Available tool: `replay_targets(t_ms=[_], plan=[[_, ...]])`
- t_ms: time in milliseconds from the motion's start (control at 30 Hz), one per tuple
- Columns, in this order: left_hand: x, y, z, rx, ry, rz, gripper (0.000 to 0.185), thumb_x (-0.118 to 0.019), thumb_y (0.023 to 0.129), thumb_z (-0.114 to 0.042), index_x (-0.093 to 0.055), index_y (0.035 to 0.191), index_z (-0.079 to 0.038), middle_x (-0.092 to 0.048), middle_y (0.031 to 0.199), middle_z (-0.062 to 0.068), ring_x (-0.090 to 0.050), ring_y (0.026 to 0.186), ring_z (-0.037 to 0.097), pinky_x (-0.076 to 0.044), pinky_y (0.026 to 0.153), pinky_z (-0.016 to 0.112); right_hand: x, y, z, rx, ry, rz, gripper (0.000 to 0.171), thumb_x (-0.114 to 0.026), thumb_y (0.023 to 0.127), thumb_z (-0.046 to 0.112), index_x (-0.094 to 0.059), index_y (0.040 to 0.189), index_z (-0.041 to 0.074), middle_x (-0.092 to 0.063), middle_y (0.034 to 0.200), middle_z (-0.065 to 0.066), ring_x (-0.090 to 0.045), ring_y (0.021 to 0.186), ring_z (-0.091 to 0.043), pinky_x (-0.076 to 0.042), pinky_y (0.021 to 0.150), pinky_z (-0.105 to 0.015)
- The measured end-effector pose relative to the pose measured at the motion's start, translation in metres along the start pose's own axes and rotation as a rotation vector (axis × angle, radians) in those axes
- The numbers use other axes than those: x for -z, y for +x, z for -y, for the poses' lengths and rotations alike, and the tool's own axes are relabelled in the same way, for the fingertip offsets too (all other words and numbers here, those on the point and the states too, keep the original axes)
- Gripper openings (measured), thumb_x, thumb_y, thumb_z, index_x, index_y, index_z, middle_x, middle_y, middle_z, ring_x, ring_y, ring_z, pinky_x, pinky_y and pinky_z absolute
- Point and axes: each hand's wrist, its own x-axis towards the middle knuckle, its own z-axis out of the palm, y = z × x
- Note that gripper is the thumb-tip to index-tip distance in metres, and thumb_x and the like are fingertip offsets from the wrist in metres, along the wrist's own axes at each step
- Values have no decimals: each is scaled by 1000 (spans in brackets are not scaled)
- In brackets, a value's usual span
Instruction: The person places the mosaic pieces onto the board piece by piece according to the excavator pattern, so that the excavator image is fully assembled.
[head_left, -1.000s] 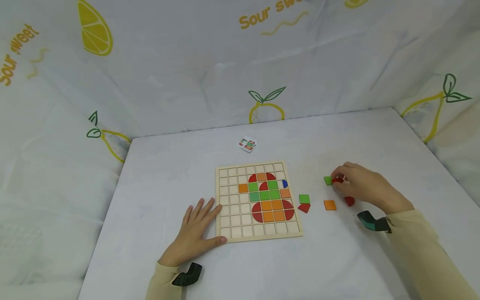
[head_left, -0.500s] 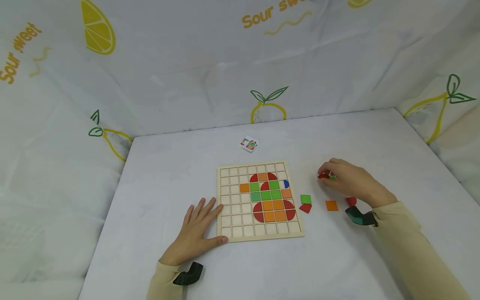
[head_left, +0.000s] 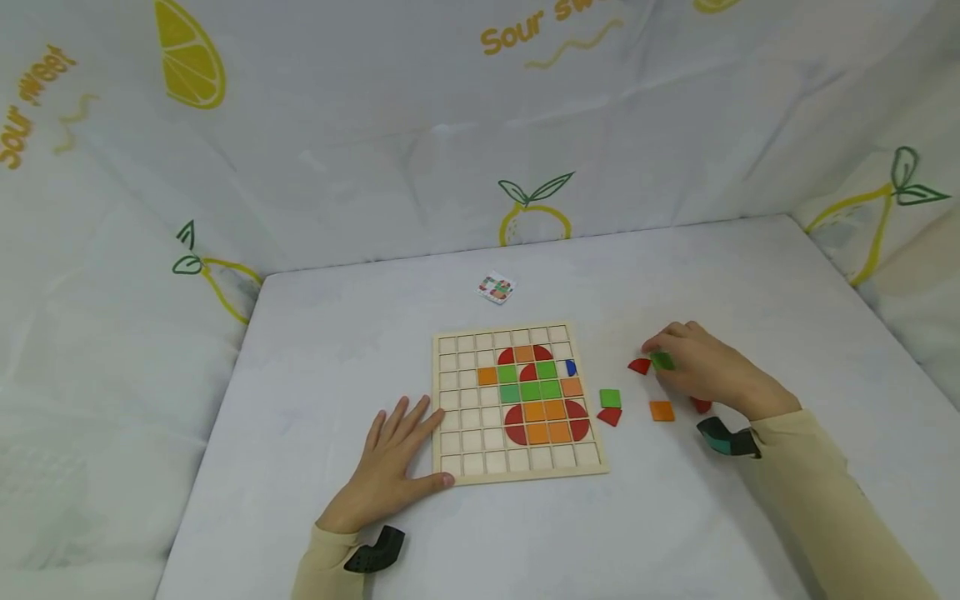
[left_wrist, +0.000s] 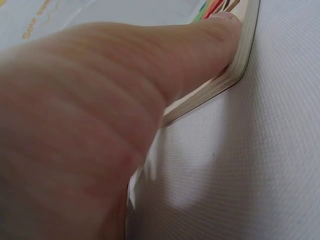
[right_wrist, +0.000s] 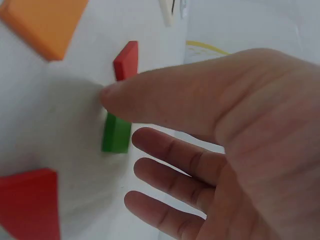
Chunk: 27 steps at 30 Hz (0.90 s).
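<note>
In the head view my left hand [head_left: 385, 475] lies with its fingers spread at the near left corner of the wooden grid board [head_left: 517, 477]. Its thumb rests on the board's rim, as the left wrist view also shows. Colored tiles fill several squares of the grid. To the right of the board, my right hand [head_left: 708, 372] reaches over a green square tile [head_left: 662, 361], with its straight thumb overlapping that tile in the right wrist view. The other fingers are loosely bent beside it. A red quarter-round tile [head_left: 639, 366] lies on the table just left of the fingertips.
Next to the board's right edge lie another green square [head_left: 610, 398] and a red tile [head_left: 609, 416]. An orange square [head_left: 662, 411] and a further red tile [head_left: 701, 405] sit nearer the right wrist. Behind the board is a small pattern card [head_left: 496, 288].
My right hand carries the red tile leftward past the green square and lets it go on the table. It then draws back a little to the green square. The left hand stays put.
</note>
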Motion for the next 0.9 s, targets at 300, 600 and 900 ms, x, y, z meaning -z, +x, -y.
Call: replay_targets(t_ms=[300,600,900], plan=[[-1,-1,2,-14,-2,-20,94,-71,85,-62,-31,161,-25,-12,172,-2,4,161,28,9,127,54,0,2,-2,32,16,-22,30,-70,90,7,-71,119,0,-66,115,-19,-60,100,-32,-58,89,-53],[0,-1,2,-13,3,-20,94,-70,85,-63,-31,161,-25,-12,172,-3,4,161,27,9,127,54,10,14,20,44,47,-37,25,-73,92,14,-72,116,5,-66,112,-12,-60,96,-25,-60,89,-48],[-1,0,2,-22,3,-16,94,-69,85,-64,-30,161,-24,-12,172,-2,4,161,27,10,127,54,25,34,66,130,86,-35,26,-72,94,15,-72,119,8,-65,116,-10,-61,96,-25,-60,80,-38]])
